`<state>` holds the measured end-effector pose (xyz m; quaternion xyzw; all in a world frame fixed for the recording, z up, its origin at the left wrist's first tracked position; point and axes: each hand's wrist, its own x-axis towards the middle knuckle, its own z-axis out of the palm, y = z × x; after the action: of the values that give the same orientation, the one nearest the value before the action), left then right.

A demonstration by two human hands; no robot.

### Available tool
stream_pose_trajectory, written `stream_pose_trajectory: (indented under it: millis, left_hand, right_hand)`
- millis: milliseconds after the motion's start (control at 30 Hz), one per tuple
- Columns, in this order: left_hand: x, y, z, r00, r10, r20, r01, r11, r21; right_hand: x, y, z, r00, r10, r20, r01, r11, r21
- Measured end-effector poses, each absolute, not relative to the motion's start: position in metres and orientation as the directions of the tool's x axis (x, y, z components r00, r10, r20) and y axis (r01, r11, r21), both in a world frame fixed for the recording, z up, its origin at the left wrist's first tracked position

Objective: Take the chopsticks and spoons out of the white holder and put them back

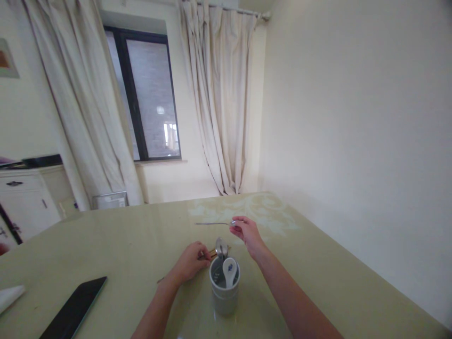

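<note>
A grey cylindrical holder (223, 296) stands on the pale green table (123, 245) in front of me. A metal spoon (221, 246) and a white ceramic spoon with a blue mark (229, 270) stick up out of it. My right hand (246, 233) hovers just beyond the holder and pinches one end of a thin metal utensil (212, 223), which points left and lies level in the air. My left hand (192, 260) rests on the table just left of the holder, fingers closed around wooden chopsticks (213, 254) that lie there.
A dark tablet or phone (74, 308) lies flat near the front left. A white folded cloth (9, 296) sits at the left edge. A white cabinet (24, 202) stands beyond the table at left. The wall runs close along the right side.
</note>
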<state>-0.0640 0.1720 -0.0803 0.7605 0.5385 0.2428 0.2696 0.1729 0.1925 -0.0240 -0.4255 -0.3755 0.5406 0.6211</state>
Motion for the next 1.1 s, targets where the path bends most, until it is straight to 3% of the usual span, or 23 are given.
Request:
stream_pose_trajectory:
  millis: [200, 333, 567, 833, 933, 1100]
  left_hand:
    - [-0.063, 0.174, -0.090, 0.219, 0.958, 0.183, 0.688, -0.285, 0.667]
    - [-0.062, 0.173, -0.091, 0.310, 0.926, 0.217, 0.685, -0.375, 0.625]
    - [-0.052, 0.164, -0.084, 0.299, 0.911, 0.284, 0.791, -0.404, 0.461]
    - [-0.051, 0.171, -0.101, 0.286, 0.948, 0.139, 0.796, -0.316, 0.517]
    - [-0.053, 0.168, -0.097, 0.378, 0.919, 0.110, 0.752, -0.374, 0.542]
    - [-0.046, 0.155, -0.072, 0.567, 0.803, 0.183, 0.581, -0.547, 0.603]
  right_hand:
    - [0.173, 0.194, -0.030, 0.096, 0.995, 0.012, -0.334, 0.043, -0.942]
    - [0.172, 0.194, -0.035, 0.087, 0.996, 0.012, -0.323, 0.040, -0.946]
    - [0.174, 0.199, -0.045, 0.134, 0.990, 0.048, -0.304, 0.088, -0.949]
    - [0.169, 0.201, -0.083, 0.277, 0.960, 0.031, -0.271, 0.109, -0.956]
    - [0.164, 0.199, -0.088, 0.264, 0.964, 0.041, -0.251, 0.110, -0.962]
    - [0.164, 0.199, -0.075, 0.222, 0.972, 0.075, -0.225, 0.126, -0.966]
